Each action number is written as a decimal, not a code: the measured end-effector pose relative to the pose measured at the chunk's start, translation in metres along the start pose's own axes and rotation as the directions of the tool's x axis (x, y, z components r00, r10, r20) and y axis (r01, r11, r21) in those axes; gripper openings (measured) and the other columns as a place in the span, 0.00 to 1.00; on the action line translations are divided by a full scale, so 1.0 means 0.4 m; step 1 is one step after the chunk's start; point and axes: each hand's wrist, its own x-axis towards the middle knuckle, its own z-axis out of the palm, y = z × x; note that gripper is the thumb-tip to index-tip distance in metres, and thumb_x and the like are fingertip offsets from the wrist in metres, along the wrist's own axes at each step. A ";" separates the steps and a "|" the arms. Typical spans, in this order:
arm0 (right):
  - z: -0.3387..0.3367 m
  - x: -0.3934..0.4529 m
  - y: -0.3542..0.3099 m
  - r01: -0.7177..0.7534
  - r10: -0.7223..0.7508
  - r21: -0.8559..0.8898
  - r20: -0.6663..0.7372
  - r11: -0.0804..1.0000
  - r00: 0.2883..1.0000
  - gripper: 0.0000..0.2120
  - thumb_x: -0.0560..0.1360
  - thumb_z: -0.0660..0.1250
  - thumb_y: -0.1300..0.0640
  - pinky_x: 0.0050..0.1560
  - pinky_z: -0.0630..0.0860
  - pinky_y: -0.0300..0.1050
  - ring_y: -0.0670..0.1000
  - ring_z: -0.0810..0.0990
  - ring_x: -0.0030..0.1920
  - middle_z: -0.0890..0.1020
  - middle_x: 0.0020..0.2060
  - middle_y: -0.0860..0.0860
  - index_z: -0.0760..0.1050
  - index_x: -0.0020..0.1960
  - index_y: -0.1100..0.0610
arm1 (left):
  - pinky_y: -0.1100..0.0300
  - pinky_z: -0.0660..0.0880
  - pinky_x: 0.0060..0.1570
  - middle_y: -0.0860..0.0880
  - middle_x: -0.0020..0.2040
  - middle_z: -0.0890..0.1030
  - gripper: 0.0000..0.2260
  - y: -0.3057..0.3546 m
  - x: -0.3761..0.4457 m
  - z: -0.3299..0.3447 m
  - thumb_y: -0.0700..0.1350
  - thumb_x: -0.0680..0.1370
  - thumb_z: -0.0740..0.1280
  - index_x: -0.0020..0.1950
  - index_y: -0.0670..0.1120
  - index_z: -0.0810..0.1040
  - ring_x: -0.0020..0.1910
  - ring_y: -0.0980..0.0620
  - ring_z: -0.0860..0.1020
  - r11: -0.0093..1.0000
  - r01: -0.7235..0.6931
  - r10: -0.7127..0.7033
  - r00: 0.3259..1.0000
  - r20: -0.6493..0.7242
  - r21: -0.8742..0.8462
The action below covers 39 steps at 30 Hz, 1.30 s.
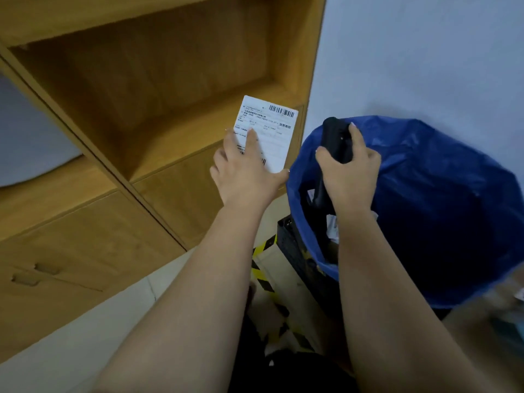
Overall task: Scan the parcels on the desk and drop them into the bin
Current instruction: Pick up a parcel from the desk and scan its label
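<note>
I see the left hand (246, 171) holding a flat white parcel (266, 134) up in front of the wooden shelf (170, 80), thumb pressed on its label, fingers curled behind it. Barcode at the top edge faces me (print too small to read). The right hand (347, 171) grips a black scanner (334, 140), fingers clenched around it, over the rim of the blue-lined bin (453, 194). White packets lie inside the bin.

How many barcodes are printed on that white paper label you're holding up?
2 on the white rectangular paper label: one at its top right corner, one near the bottom edge, beside the left hand. The thumb covers part of the label, so more may be hidden.
</note>
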 end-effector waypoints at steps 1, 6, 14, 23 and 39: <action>0.017 0.030 0.003 -0.023 0.024 0.009 -0.021 1.000 1.000 0.33 0.75 0.69 0.45 0.55 0.69 0.43 0.48 0.72 0.54 0.65 0.63 0.48 0.60 0.77 0.38 | 0.44 0.58 0.70 0.45 0.79 0.51 0.44 0.010 0.042 0.018 0.67 0.70 0.69 0.80 0.53 0.53 0.74 0.39 0.56 1.000 -0.027 0.027 1.000 0.006 0.000; 0.068 0.175 0.012 -0.137 0.146 0.060 -0.184 0.989 0.972 0.33 0.73 0.69 0.45 0.53 0.70 0.43 0.47 0.73 0.53 0.65 0.66 0.48 0.62 0.75 0.36 | 0.44 0.57 0.71 0.44 0.80 0.49 0.45 0.091 0.243 0.104 0.68 0.70 0.68 0.80 0.54 0.53 0.75 0.39 0.55 0.975 -0.223 0.224 0.972 0.070 -0.020; 0.008 0.259 0.078 -0.360 0.365 0.111 -0.502 0.926 0.784 0.34 0.74 0.69 0.44 0.52 0.67 0.41 0.45 0.72 0.52 0.64 0.63 0.45 0.61 0.77 0.37 | 0.45 0.53 0.73 0.45 0.80 0.47 0.45 0.265 0.374 0.231 0.69 0.71 0.67 0.81 0.54 0.51 0.76 0.41 0.52 0.839 -0.527 0.544 0.795 0.269 -0.137; -0.106 0.258 0.274 -0.539 0.575 0.281 -0.633 0.794 0.518 0.33 0.74 0.70 0.44 0.37 0.60 0.27 0.37 0.70 0.43 0.64 0.61 0.45 0.63 0.76 0.37 | 0.43 0.55 0.72 0.44 0.80 0.46 0.47 0.409 0.297 0.445 0.68 0.70 0.69 0.80 0.52 0.52 0.74 0.40 0.54 0.681 -0.698 0.706 0.544 0.454 -0.222; -0.016 0.367 0.676 -0.756 0.766 0.289 -0.502 0.587 0.402 0.34 0.74 0.70 0.43 0.53 0.74 0.45 0.49 0.73 0.61 0.62 0.73 0.51 0.60 0.76 0.34 | 0.41 0.54 0.72 0.43 0.79 0.48 0.47 0.385 0.265 0.881 0.65 0.70 0.71 0.80 0.52 0.51 0.75 0.39 0.53 0.719 -0.692 0.512 0.467 0.721 -0.063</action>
